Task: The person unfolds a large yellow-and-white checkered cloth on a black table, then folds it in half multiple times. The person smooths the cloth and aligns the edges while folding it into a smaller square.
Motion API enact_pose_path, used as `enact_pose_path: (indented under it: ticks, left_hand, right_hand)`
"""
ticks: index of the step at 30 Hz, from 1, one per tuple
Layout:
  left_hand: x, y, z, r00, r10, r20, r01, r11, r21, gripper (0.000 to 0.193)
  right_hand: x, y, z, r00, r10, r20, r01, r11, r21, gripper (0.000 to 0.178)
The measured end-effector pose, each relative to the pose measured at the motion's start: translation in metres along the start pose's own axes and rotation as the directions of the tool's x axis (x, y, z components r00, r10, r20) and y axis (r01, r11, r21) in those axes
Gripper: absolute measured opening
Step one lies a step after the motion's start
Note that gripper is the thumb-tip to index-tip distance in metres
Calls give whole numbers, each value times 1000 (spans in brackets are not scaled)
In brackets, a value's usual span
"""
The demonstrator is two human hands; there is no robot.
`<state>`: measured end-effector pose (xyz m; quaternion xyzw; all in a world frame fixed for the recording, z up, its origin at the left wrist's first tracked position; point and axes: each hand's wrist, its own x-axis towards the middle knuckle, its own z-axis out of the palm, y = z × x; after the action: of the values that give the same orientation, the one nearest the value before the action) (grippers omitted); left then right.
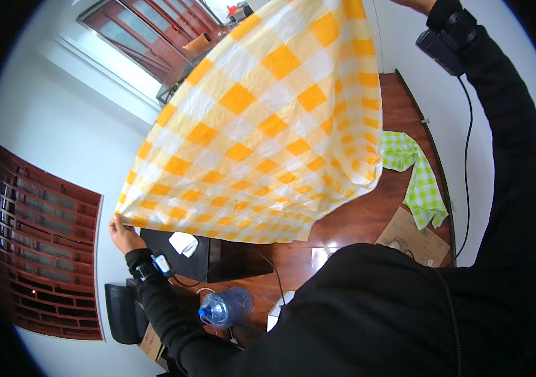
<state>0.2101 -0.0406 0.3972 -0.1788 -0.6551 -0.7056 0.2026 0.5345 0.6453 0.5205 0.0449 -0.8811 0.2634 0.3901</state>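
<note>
A large yellow-and-white checked cloth [249, 151] hangs spread out in front of me, with soft folds along its right side. My left hand [126, 235] is closed on its lower left corner, pinching the edge. High at the upper right, my right hand [416, 4] is mostly cut off by the picture's edge, and its fingers are out of sight. The cloth's top also runs out of the picture near that hand, so I cannot see whether the two meet. Both wrists carry strapped-on devices with cables.
A green-and-white checked cloth [414, 173] lies on the wooden floor to the right, near flattened cardboard [415, 235]. Below the yellow cloth stand a black table [218, 267] with a white cloth [184, 244], and a blue water jug [227, 306]. A black chair [121, 314] is at lower left.
</note>
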Motion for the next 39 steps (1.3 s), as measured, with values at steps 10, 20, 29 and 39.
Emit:
enact_pose_path:
  ticks: [10,20,29,39]
  left_hand:
    - [3,-31,-12,989,-131,-76,131,991,-8,16]
    - [6,-35,-21,991,-129,-35,127,991,-46,17]
    - [0,-20,-14,985,-162,-54,160,987,-32,15]
    - [-4,22,7,996,94,-12,-95,983,-157,16]
  right_hand:
    - [12,-20,45,992,46,-118,-25,984,177,20]
    - [3,5,82,944,163,-288,-157,987,43,21]
    - [-19,22,95,948,184,-260,-117,961,252,18]
    - [-71,56,36,986,63,154,-124,895,428,13]
